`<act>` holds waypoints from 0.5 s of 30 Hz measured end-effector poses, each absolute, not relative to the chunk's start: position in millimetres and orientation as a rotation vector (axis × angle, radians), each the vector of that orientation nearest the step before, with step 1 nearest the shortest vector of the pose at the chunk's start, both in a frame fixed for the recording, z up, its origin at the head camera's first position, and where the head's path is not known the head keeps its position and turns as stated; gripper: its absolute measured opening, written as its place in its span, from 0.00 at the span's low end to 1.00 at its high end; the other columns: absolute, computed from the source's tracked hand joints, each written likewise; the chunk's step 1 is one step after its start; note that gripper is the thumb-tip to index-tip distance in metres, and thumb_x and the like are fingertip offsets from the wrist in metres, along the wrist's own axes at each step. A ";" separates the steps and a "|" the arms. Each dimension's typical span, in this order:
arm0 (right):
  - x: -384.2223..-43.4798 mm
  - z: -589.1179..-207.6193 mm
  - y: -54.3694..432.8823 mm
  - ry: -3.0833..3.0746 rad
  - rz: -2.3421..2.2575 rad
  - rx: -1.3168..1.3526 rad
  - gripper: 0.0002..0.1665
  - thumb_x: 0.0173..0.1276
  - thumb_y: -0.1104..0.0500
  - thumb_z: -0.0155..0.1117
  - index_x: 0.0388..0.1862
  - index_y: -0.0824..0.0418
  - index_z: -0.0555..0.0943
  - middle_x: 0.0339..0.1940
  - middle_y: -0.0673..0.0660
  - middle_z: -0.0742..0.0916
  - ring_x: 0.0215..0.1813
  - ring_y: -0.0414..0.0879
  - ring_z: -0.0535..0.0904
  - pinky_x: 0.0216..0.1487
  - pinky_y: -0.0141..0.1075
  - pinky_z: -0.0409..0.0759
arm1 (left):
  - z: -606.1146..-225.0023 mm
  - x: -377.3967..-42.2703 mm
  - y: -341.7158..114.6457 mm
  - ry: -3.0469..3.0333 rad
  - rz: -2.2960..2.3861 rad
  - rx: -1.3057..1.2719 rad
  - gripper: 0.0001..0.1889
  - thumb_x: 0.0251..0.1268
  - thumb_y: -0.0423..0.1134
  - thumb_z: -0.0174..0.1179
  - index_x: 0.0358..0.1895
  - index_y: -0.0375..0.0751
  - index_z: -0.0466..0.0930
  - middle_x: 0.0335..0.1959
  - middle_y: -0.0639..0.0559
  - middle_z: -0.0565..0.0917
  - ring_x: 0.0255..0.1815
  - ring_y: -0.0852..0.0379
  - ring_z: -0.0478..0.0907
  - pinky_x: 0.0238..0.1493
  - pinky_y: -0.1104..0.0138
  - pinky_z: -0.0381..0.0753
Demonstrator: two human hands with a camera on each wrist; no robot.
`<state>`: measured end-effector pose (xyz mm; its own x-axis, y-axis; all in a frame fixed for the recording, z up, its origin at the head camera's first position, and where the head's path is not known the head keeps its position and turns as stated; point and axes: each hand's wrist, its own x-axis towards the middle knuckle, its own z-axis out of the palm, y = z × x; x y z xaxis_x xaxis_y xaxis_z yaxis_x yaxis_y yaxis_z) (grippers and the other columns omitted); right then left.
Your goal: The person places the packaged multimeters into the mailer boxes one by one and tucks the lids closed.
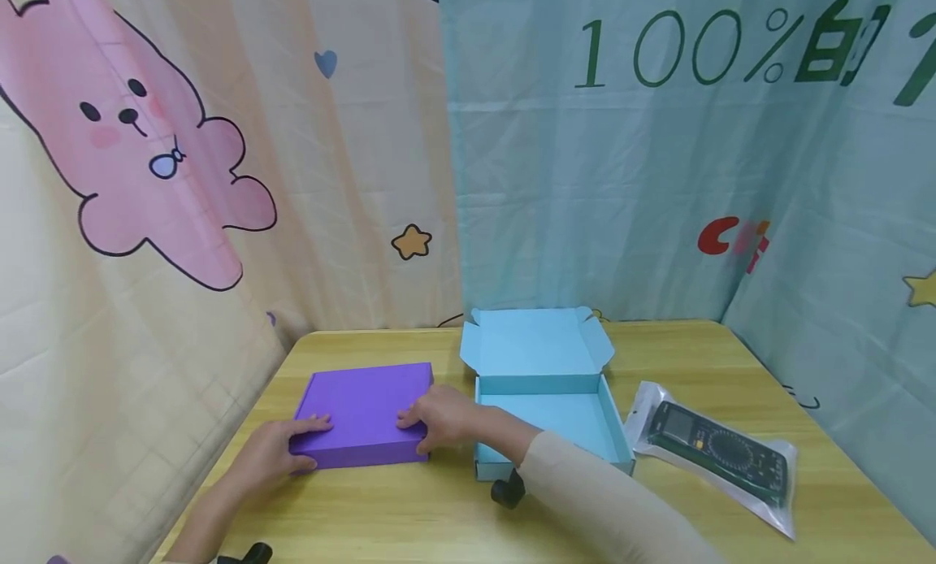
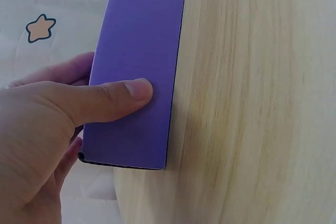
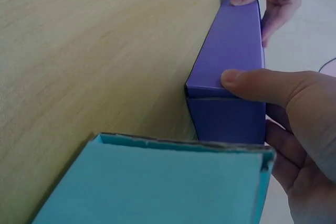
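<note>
A closed purple box (image 1: 361, 405) lies flat on the left part of the table. My left hand (image 1: 265, 454) grips its left front corner, fingers on the lid; in the left wrist view the thumb (image 2: 118, 100) presses the front face. At the right end, my right hand (image 1: 452, 416) holds the box, its thumb (image 3: 257, 83) on the front near the corner. Just right of that hand stands a light blue box (image 1: 537, 385) with its lid raised; its inside shows bare where the right forearm does not cover it.
A dark multimeter (image 1: 720, 450) in a clear plastic bag lies at the right of the wooden table (image 1: 395, 519). Printed curtains (image 1: 351, 182) hang behind the table and along both sides. The right sleeve (image 1: 600, 499) crosses in front of the blue box.
</note>
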<state>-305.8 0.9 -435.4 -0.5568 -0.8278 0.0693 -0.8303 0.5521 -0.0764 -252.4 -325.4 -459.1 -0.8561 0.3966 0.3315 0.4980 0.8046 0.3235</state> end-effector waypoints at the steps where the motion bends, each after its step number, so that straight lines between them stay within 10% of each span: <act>1: -306.4 -435.8 1.2 -2.742 0.156 1.472 0.31 0.62 0.46 0.81 0.64 0.46 0.84 0.64 0.43 0.82 0.58 0.33 0.80 0.42 0.20 0.73 | -459.2 -252.2 -325.2 -2.746 -0.592 -0.690 0.30 0.39 0.32 0.83 0.55 0.40 0.89 0.59 0.40 0.84 0.57 0.30 0.81 0.58 0.39 0.77; 15: -312.4 -435.8 4.6 -2.764 0.228 1.524 0.31 0.63 0.45 0.79 0.65 0.45 0.84 0.65 0.43 0.82 0.69 0.37 0.74 0.50 0.22 0.73 | -457.1 -253.9 -326.3 -2.802 -0.591 -0.670 0.29 0.44 0.32 0.82 0.56 0.41 0.89 0.61 0.38 0.82 0.59 0.28 0.78 0.59 0.38 0.76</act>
<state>-312.4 4.6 -435.8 -0.5358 -0.8429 0.0492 -0.8395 0.5257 -0.1373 -253.9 -326.3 -457.1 -0.8771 0.3899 0.2805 0.4699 0.8173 0.3335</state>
